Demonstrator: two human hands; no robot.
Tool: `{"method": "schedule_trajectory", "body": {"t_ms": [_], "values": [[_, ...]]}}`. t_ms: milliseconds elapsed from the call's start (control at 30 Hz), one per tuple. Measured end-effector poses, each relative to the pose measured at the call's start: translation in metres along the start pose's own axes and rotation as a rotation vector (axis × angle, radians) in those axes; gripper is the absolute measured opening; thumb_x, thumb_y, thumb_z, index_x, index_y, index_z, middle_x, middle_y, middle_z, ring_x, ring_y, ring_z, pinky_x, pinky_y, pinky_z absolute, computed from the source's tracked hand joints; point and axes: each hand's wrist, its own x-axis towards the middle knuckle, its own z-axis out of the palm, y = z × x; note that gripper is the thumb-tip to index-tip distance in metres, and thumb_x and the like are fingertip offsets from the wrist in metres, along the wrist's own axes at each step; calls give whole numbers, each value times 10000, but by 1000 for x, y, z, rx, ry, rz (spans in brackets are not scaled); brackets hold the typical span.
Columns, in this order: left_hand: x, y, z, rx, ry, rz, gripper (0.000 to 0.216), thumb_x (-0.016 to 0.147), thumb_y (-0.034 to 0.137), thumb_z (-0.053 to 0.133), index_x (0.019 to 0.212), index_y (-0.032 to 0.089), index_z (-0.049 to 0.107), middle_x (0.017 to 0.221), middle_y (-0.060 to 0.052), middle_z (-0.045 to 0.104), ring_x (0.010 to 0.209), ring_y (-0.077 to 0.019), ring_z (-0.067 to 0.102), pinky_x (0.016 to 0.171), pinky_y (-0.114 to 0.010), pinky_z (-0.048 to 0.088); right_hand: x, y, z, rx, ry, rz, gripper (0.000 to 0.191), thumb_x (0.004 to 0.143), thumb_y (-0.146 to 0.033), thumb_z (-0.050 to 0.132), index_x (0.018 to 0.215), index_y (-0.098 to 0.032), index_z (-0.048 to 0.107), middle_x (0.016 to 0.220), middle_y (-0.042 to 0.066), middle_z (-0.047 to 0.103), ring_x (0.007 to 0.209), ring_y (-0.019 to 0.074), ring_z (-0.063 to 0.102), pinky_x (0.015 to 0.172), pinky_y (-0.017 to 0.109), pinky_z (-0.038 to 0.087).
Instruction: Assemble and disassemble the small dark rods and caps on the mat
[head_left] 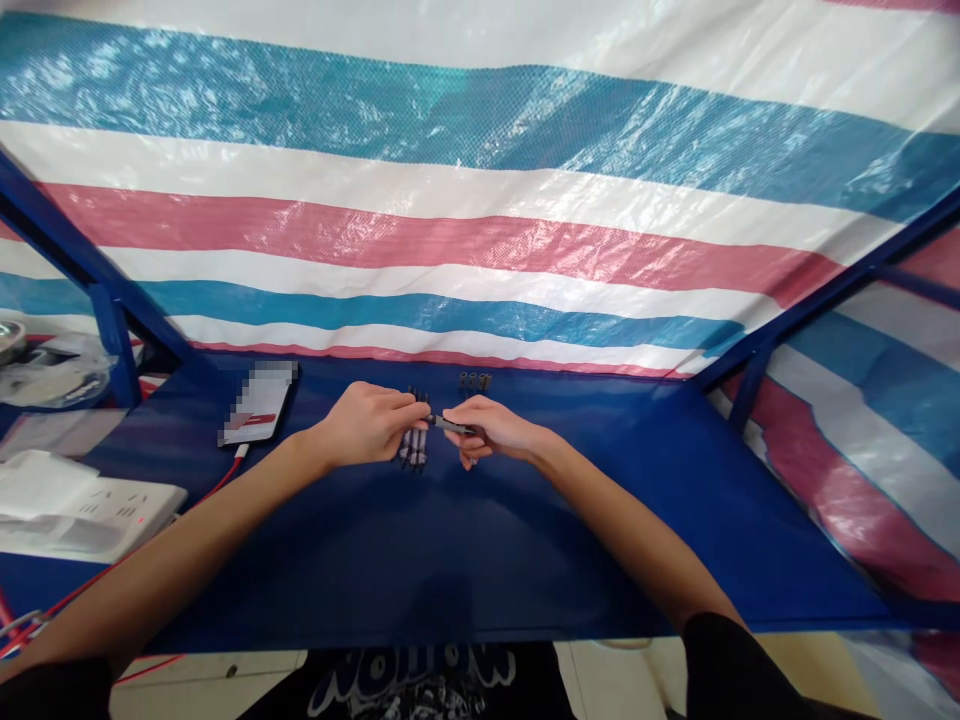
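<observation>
A slim grey and black pen [452, 426] is held between my two hands above the blue table. My left hand [369, 422] pinches its dark end with thumb and fingertips. Around the grey barrel, the fingers of my right hand [495, 428] are closed. Partly hidden behind my left hand, several thin pen-like parts [414, 450] with dark ends lie side by side on the table. Several short dark cylindrical pieces [475, 380] stand in a row beyond my right hand. A small object under my right fingers is too hidden to make out.
A phone [261, 402] with a red charging cable [221, 482] lies to the left. Nearer on that side is a white power strip [124, 505], with clear plastic packaging [56, 375] behind it. A striped tarp [465, 240] hangs beyond the blue table [360, 560], between blue frame bars.
</observation>
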Motion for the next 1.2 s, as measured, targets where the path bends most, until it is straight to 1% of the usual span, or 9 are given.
{"method": "schedule_trajectory", "body": {"t_ms": [100,167,233,267,400,567,800,1000,1200], "values": [[5,0,4,-135,-197,-166,292,932,293,403,822,184,650,696,-14,673,584,-120,574,521,-226,294,-3,-4,4,-484,298,-121,389,967,-409,379,759,-146,578,552,-42,469,489,85,449,608,245,468],[8,0,5,-218,-300,-271,300,934,311,415,805,184,654,684,-15,667,599,-131,571,546,-229,289,-2,-2,8,-863,439,-258,290,964,-349,410,881,-152,606,744,18,608,654,114,546,663,236,438],[11,1,3,-320,-359,-346,306,933,324,416,811,182,659,661,-10,651,600,-132,557,565,-227,288,-1,3,10,-1187,477,-366,236,963,-316,432,1006,-156,600,904,61,653,763,138,581,682,238,413],[13,1,1,-383,-377,-374,310,932,329,415,813,179,660,650,-5,639,594,-127,544,571,-225,289,0,5,10,-1315,468,-398,250,971,-317,419,1033,-150,595,915,72,657,771,145,586,668,239,402],[16,-1,-4,-586,-443,-411,343,923,355,411,766,155,642,618,13,580,577,-109,488,574,-221,286,2,14,6,-1625,416,-446,349,1012,-328,317,981,-134,606,775,60,643,663,136,567,598,247,355],[15,-3,-3,-627,-497,-395,358,915,351,407,661,153,562,565,29,485,545,-92,418,571,-223,268,2,17,4,-1664,358,-443,338,1014,-319,319,969,-143,604,766,44,656,633,124,558,579,249,331],[14,-2,-3,-642,-521,-379,347,912,338,393,652,157,534,551,33,457,531,-91,418,556,-220,268,1,17,5,-1604,320,-406,342,1010,-331,318,995,-144,604,782,51,661,648,129,559,578,248,320],[15,-2,-4,-642,-504,-343,375,924,356,373,671,157,566,569,24,500,529,-95,443,546,-213,284,0,15,5,-1626,304,-379,331,1006,-335,327,993,-149,600,794,54,667,646,130,563,569,254,298],[14,-3,-3,-641,-486,-326,384,929,361,367,676,155,570,583,17,520,536,-97,450,539,-208,288,0,13,4,-1640,316,-410,327,1009,-339,330,966,-154,596,775,46,651,639,124,555,571,251,293]]}}
